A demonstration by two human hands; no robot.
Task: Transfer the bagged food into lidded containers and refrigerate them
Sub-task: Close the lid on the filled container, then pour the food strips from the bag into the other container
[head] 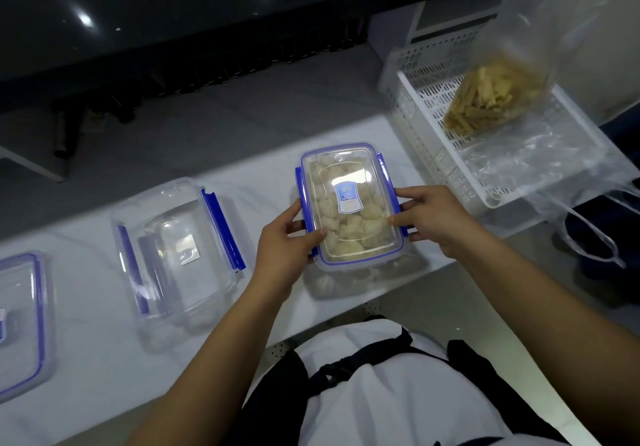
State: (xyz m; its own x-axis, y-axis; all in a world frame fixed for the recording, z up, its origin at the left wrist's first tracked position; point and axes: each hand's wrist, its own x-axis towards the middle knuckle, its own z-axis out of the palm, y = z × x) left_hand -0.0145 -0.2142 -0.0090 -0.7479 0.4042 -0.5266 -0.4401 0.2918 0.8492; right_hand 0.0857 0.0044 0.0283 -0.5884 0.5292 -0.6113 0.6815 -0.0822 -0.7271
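Note:
A clear lidded container (349, 182) with blue clips stands on the white table (86, 359), filled with pale food chunks. Its lid with a blue-and-white label lies on top. My left hand (287, 241) grips the container's left side, thumb on the lid. My right hand (433, 217) holds the right side at the blue clip. To the left sits an empty clear container (173, 255) with its lid inside it. A plastic bag of yellowish food strips (491, 99) leans in the white basket (415, 113) at the right.
A third container lid (20, 321) shows at the far left edge. Empty crumpled plastic bags (540, 165) lie in the basket and hang over the table's right edge. A dark glossy surface runs across the back, beyond the grey floor.

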